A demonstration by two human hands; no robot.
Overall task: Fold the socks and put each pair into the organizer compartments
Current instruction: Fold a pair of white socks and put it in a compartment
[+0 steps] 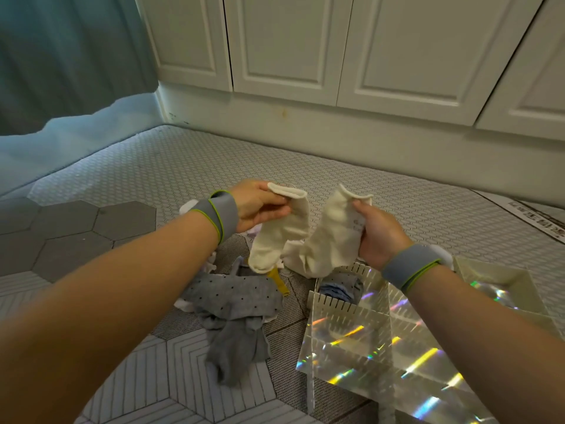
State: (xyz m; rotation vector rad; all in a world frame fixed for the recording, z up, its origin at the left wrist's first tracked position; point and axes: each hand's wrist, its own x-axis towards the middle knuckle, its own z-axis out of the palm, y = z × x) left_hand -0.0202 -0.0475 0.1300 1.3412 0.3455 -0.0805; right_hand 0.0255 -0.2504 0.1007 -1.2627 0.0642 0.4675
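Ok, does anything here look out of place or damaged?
Nothing looks damaged. The grey dotted socks lie crumpled in an unsorted heap beside the organizer, and the baseboard below the cupboards carries a small yellowish stain.

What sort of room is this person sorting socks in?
Most likely a bedroom in a home. Grey dotted cotton socks lie on a grey hexagon-quilted mattress, white panelled wardrobe doors stand right behind it, and a teal fabric curtain hangs at the left.

Patterned mat (183, 166) bears grey socks (235, 301) (heaped) and organizer (333, 302).
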